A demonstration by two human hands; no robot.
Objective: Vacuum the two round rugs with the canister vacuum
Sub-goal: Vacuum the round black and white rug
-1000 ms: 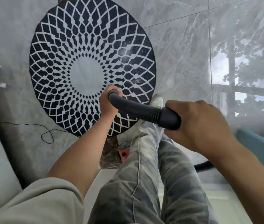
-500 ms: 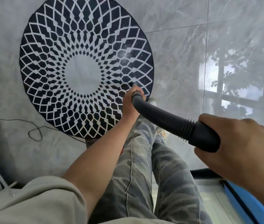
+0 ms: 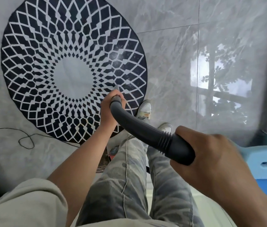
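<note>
**Round rug** [image 3: 47,46]. Dark, with a white lattice and a pale centre. It lies flat on the grey tile floor [image 3: 170,54], at 11 o'clock from the person's feet. Only one rug is in view, and the canister cannot be made out. It looks thin and soft, probably light, so suction may lift or ruck it and a foot on the rim would help. One shoe [image 3: 144,108] stands at its 4 o'clock edge.

**Vacuum handle** [image 3: 146,128]. Curved dark plastic tube, stiff and smooth, with a ribbed collar towards the rear. It runs from 4 o'clock up to 11 o'clock over the rug's near rim. Likely light in itself, though a trailing hose would drag. Best held at both ends.

**Left hand** [image 3: 108,110]. Fingers wrapped round the handle's front end, where a grey wand [image 3: 116,87] emerges. The nozzle is hidden.

**Right hand** [image 3: 211,154]. Clamped round the rear grip behind the collar.

**Cord** [image 3: 26,141]. Thin and black, looped on the floor at 9 o'clock. A snag risk.

**Blue object** [image 3: 263,161]. At 3 o'clock, kind unclear.
</note>
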